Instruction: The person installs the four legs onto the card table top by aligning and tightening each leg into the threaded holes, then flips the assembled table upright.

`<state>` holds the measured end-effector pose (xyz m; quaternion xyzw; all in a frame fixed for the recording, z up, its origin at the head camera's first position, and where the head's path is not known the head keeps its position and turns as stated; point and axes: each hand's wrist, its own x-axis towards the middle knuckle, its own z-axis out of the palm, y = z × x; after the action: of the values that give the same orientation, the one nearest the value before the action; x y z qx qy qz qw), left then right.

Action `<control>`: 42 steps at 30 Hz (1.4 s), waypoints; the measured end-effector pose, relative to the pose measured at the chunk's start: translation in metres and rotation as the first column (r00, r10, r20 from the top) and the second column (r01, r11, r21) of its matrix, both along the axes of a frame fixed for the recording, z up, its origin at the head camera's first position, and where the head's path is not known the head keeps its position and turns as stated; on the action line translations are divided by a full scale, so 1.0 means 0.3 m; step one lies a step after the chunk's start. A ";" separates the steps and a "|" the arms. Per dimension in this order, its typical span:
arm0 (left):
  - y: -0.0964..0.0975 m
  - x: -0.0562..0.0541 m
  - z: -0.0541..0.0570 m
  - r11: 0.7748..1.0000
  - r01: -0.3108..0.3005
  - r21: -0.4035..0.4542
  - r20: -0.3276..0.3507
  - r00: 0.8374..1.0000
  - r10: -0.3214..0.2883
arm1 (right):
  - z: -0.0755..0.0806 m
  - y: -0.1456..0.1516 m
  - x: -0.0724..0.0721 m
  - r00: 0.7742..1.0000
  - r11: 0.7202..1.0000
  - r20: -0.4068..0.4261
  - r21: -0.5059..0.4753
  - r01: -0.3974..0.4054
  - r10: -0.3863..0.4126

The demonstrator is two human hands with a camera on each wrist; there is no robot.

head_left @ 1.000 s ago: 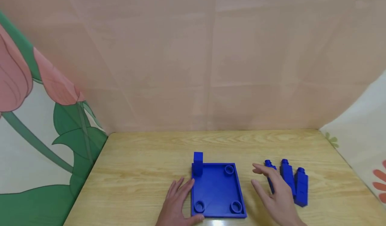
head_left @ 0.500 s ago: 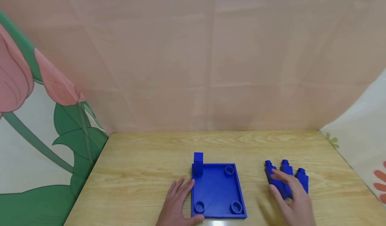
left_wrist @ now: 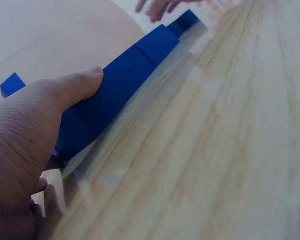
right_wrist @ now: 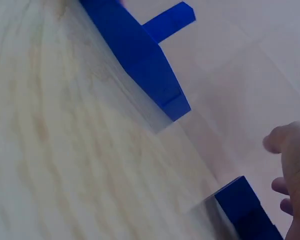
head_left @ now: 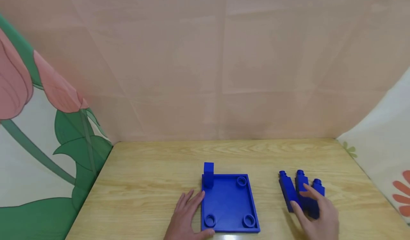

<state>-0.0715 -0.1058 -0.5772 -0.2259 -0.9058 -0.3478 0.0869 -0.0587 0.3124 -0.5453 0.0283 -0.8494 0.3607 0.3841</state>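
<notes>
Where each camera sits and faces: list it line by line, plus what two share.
Head: on the head, facing forward and down at the blue tray; left hand and right hand show.
Left wrist: on that wrist, facing along the tray's side; parts of both hands show.
Right wrist: on that wrist, facing over the table at the tray; right hand partly shows.
Shared by both wrist views: tray, right hand.

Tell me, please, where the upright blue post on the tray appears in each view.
Head: lower middle, the post stands at the tray's far-left corner.
Left wrist: far left, part of the post shows above the left hand.
Right wrist: top, right of centre, the post juts upward.
Shared landmark: the tray, in all three.
</notes>
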 end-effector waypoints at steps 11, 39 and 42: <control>-0.001 -0.003 -0.006 1.000 0.008 0.018 0.013 1.000 -0.008 | -0.044 0.034 0.000 0.994 1.000 0.110 0.024 -0.001 -0.002; 0.002 -0.005 -0.016 1.000 -0.010 0.008 -0.060 0.998 0.010 | -0.013 -0.018 0.014 0.949 0.985 0.316 0.163 -0.060 0.006; 0.002 -0.006 -0.021 1.000 -0.013 0.005 -0.062 0.998 0.014 | -0.008 -0.022 0.015 0.953 0.991 0.301 0.136 -0.018 -0.024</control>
<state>-0.0732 -0.1052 -0.5834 -0.2302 -0.9034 -0.3420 0.1178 -0.0542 0.3057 -0.5478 -0.0022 -0.9210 0.3008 0.2474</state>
